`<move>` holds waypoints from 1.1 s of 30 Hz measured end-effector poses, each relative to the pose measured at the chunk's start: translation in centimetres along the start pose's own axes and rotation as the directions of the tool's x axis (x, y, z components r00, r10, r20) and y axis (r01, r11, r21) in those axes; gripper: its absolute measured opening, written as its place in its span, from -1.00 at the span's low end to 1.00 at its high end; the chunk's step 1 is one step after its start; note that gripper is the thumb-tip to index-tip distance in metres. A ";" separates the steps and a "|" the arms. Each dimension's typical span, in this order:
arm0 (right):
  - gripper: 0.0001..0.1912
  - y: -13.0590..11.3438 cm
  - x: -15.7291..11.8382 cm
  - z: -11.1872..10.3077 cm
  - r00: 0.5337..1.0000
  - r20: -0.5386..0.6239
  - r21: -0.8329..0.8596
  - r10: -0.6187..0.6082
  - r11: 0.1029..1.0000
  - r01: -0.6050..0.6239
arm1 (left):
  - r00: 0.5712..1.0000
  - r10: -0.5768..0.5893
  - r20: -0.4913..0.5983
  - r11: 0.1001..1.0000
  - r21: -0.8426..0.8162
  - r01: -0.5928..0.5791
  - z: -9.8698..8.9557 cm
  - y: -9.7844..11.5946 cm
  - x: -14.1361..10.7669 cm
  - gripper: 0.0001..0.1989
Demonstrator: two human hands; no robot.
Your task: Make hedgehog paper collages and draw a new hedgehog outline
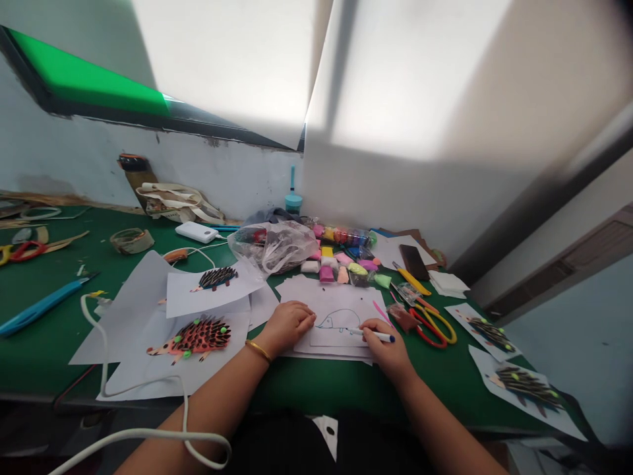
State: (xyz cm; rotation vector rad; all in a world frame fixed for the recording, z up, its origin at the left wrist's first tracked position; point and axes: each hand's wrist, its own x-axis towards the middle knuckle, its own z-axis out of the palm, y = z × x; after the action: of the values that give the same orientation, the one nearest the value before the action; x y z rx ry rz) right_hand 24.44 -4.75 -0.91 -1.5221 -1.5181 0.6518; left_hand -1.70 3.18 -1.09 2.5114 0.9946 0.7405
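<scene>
A white sheet of paper (pixel 321 338) lies on a stack of sheets at the middle of the table. On it is a blue line drawing of a hedgehog (pixel 343 311), with a rounded back, pointed snout and small feet. My right hand (pixel 388 349) grips a white marker pen (pixel 378 336) with a dark blue end, its tip at the drawing's lower line. Resting flat on the left of the sheet is my left hand (pixel 288 328), fingers stretched out near the snout, holding nothing.
Packets of coloured clay (pixel 341 267) lie behind the paper, beside a plastic bag (pixel 277 244). Scissors (pixel 435 326), a yellow-handled cutter (pixel 412 280) and a phone (pixel 414 262) are at right. Hedgehog pictures (pixel 202 336) lie on both sides. A white cable (pixel 105 349) loops at left.
</scene>
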 end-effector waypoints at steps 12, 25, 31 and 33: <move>-0.73 -0.3 0.1 0.6 0.994 0.112 -0.020 0.007 1.000 -0.005 | 1.000 -0.002 -0.003 1.000 -0.007 0.002 0.0 0.1 0.0 -0.62; -0.75 -0.2 0.1 0.8 0.993 0.114 -0.013 -0.002 1.000 0.004 | 1.000 -0.006 -0.005 1.000 0.007 0.006 0.1 0.0 0.1 -0.61; -0.75 -0.2 0.1 0.7 0.991 0.136 -0.013 0.003 1.000 -0.001 | 1.000 -0.012 0.002 1.000 0.008 0.012 0.0 0.1 0.1 -0.63; -0.75 -0.1 0.1 0.8 0.991 0.131 -0.009 0.000 1.000 0.001 | 1.000 -0.013 -0.003 1.000 0.005 0.013 0.0 0.1 0.1 -0.64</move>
State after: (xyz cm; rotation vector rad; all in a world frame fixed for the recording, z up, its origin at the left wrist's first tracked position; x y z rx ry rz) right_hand 23.75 -4.49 -1.16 -1.5105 -1.6214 0.7588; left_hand -1.58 3.13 -1.06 2.5067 1.0140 0.7383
